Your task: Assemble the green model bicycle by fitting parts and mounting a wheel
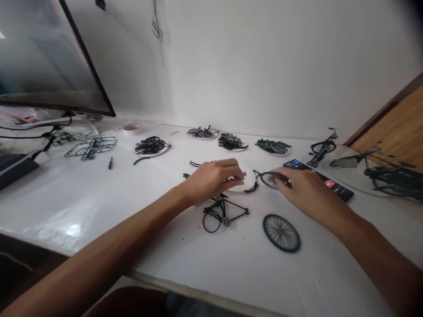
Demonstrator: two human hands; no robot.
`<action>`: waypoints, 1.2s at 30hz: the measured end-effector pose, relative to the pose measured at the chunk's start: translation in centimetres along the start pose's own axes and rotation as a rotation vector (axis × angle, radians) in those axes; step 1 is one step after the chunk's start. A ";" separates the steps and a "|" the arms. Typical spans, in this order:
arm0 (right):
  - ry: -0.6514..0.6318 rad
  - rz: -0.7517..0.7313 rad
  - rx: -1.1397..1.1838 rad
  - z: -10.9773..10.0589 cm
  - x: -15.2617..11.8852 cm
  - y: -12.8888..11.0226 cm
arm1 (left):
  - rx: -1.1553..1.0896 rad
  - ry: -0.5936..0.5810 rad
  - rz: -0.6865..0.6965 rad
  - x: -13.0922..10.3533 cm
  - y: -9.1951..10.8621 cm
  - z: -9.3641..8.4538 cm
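Note:
My left hand (216, 178) hovers over a white plate (249, 174) at the middle, thumb and fingers pinched; whatever they hold is too small to make out. To its right, my right hand (297, 187) has its fingertips closed on the small spoked wheel (268, 179), beside a dark curved part (253, 188). A dark green bicycle frame (231, 209) with a thin ring (211, 220) lies just below my left hand. Nearer the front, a larger spoked wheel (281, 233) rests flat on the white table.
Plates of dark parts (152, 146) stand along the back. A phone (340, 189) lies behind my right hand. Model bicycles (322, 147) stand at the right. Part sprues (92, 147), a screwdriver (110, 163) and a monitor (49, 57) are at the left.

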State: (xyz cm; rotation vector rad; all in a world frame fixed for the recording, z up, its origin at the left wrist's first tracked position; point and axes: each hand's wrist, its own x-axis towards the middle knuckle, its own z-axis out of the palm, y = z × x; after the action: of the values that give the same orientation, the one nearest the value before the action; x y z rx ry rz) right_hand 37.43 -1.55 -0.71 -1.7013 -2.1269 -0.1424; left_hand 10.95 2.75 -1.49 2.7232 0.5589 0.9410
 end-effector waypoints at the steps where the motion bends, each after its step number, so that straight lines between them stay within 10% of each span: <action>1: 0.046 0.045 0.053 -0.2 0.2 -0.1 | -0.002 0.004 -0.002 0.0 0.0 0.0; 8: 0.036 0.289 0.881 0.7 -0.8 -3.8 | -0.202 0.104 -0.101 0.2 -0.3 0.3; 18: 0.285 -0.095 0.789 1.8 -1.2 -4.9 | -0.575 0.233 -0.362 0.4 -0.2 1.0; 23: 0.195 -0.200 0.691 1.4 -1.7 -5.6 | -0.677 0.222 -0.380 0.5 -0.4 1.4; 30: 0.279 0.175 0.989 2.1 -1.6 -5.8 | -0.558 0.198 -0.283 0.5 0.3 1.3; 36: 0.101 0.339 1.130 2.7 -1.4 -4.8 | -0.465 0.222 -0.235 0.5 0.9 1.8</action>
State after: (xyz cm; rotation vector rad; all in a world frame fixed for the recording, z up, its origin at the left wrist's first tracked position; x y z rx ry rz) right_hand 32.44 -3.13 -2.87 -1.2281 -1.3150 0.8740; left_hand 12.70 2.06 -2.30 2.1103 0.5949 1.1499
